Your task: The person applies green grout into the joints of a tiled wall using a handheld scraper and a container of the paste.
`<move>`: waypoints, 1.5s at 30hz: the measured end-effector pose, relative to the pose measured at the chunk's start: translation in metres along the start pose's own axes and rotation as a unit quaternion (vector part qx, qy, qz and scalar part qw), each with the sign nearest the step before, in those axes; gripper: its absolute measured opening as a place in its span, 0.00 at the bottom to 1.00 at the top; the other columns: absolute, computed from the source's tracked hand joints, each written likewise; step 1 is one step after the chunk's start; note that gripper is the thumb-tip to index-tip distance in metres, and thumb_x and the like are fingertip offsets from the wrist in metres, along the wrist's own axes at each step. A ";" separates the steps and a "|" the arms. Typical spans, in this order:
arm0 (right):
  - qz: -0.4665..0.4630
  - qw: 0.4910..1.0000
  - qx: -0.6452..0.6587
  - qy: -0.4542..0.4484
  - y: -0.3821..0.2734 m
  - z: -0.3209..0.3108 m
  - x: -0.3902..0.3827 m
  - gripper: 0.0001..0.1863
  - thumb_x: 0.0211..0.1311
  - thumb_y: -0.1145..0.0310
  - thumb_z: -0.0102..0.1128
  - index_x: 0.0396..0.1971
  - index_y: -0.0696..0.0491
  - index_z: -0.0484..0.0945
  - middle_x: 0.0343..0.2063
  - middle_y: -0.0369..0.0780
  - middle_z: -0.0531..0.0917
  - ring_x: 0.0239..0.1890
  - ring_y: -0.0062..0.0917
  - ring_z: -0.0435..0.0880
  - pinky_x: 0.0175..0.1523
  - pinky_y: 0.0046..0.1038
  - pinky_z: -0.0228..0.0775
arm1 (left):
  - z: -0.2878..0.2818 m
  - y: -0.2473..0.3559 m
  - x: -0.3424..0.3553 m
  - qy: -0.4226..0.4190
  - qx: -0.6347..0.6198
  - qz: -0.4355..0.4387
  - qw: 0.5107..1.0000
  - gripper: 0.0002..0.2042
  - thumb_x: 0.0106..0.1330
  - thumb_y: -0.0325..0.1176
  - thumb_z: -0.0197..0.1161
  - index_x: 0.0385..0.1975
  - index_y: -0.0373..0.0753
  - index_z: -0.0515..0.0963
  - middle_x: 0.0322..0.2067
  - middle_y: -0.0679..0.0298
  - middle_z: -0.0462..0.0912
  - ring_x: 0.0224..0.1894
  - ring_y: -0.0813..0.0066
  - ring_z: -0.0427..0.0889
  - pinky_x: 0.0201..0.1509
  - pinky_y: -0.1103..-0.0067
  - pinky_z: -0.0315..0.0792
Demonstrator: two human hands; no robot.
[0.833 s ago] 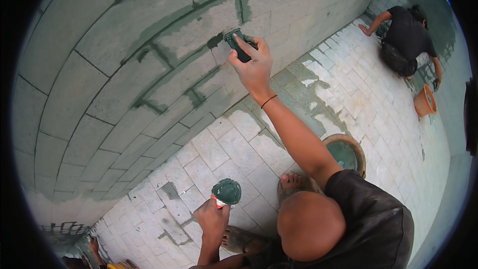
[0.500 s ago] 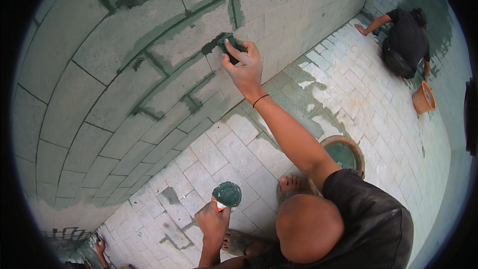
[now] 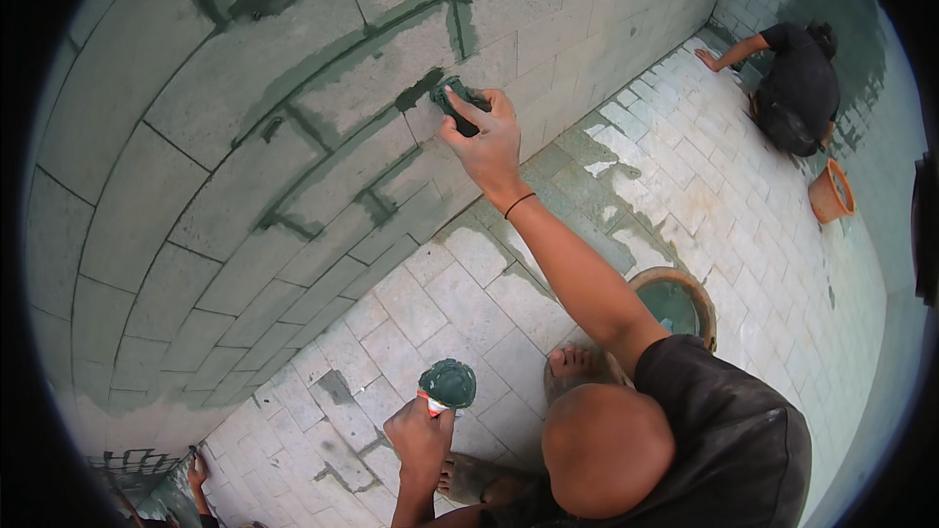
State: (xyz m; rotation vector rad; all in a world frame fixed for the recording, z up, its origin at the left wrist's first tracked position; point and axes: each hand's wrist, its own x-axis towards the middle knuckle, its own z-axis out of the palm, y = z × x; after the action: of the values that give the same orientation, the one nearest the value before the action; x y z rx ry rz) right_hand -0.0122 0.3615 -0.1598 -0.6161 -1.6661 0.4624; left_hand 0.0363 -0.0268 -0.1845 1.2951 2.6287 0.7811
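Note:
Up at the tiled wall (image 3: 323,88), my right hand (image 3: 491,142) grips a small flat applicator (image 3: 458,106) coated in dark green paste, fingers and thumb on its sides. Beside it, a fresh dark green smear (image 3: 421,88) lies along a joint between tiles; whether the applicator touches the wall I cannot tell. Lower down, my left hand (image 3: 421,435) is closed around a small cup (image 3: 448,384) of green paste with a red and white outside. Green bands cover several joints on the upper wall.
A round brown-rimmed tub (image 3: 709,308) of green paste stands by my foot (image 3: 572,362) on the pale tiled floor (image 3: 440,293). Far right, a co-worker (image 3: 797,88) crouches near an orange bucket (image 3: 831,194). Another person's hand (image 3: 198,474) is at the lower left wall.
My right hand with the applicator has shifted slightly right and down, uncovering more of the smear. My left hand barely moved. The far co-worker's arm has drawn back from above the bucket.

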 end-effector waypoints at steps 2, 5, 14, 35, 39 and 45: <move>0.010 0.999 0.031 0.021 0.006 0.001 0.003 0.20 0.53 0.71 0.70 0.48 0.45 0.88 0.40 0.45 0.78 0.43 0.36 0.78 0.47 0.31 0.74 | 0.000 -0.001 0.000 0.001 0.003 0.000 1.000 0.11 0.51 0.33 0.75 0.23 0.36 0.77 0.17 0.55 0.79 0.19 0.52 0.79 0.24 0.64 0.72; -0.006 0.997 0.050 0.059 0.011 0.004 0.018 0.20 0.54 0.71 0.71 0.50 0.45 0.88 0.38 0.41 0.77 0.40 0.30 0.78 0.45 0.28 0.74 | 0.002 -0.005 -0.004 -0.004 0.010 -0.005 1.000 0.11 0.51 0.33 0.75 0.24 0.36 0.78 0.17 0.55 0.78 0.19 0.52 0.79 0.24 0.64 0.72; -0.014 1.000 -0.006 0.009 0.021 0.002 0.010 0.21 0.56 0.70 0.70 0.52 0.43 0.86 0.41 0.44 0.77 0.43 0.36 0.77 0.46 0.31 0.73 | 0.002 0.002 0.001 -0.008 0.004 0.012 1.000 0.11 0.51 0.33 0.75 0.25 0.36 0.78 0.16 0.54 0.79 0.19 0.52 0.79 0.24 0.64 0.72; 0.255 0.952 0.169 0.016 0.000 -0.006 0.040 0.19 0.58 0.64 0.71 0.48 0.57 0.86 0.32 0.41 0.82 0.29 0.17 0.81 0.36 0.22 0.74 | -0.002 0.001 -0.001 0.002 0.009 0.017 1.000 0.12 0.51 0.34 0.75 0.27 0.36 0.79 0.17 0.55 0.79 0.19 0.53 0.80 0.24 0.65 0.73; 0.253 0.954 0.152 -0.053 -0.045 0.005 0.022 0.21 0.59 0.61 0.71 0.46 0.61 0.86 0.31 0.41 0.83 0.28 0.16 0.80 0.35 0.21 0.74 | 0.002 -0.008 -0.003 -0.003 0.000 0.006 1.000 0.11 0.52 0.34 0.74 0.27 0.36 0.79 0.17 0.54 0.79 0.19 0.51 0.80 0.24 0.64 0.72; 0.310 0.875 0.336 -0.160 -0.040 -0.016 0.019 0.20 0.59 0.62 0.70 0.47 0.61 0.86 0.28 0.40 0.85 0.26 0.18 0.79 0.34 0.24 0.72 | 0.014 -0.005 0.005 -0.013 -0.008 0.030 0.999 0.11 0.52 0.33 0.74 0.28 0.35 0.80 0.18 0.52 0.79 0.20 0.50 0.80 0.25 0.63 0.72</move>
State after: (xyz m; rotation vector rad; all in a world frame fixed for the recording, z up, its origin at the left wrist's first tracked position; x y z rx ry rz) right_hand -0.0047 0.3420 -0.1177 -0.5460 -1.4333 1.6067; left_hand 0.0336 -0.0201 -0.1983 1.3769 2.5684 0.7872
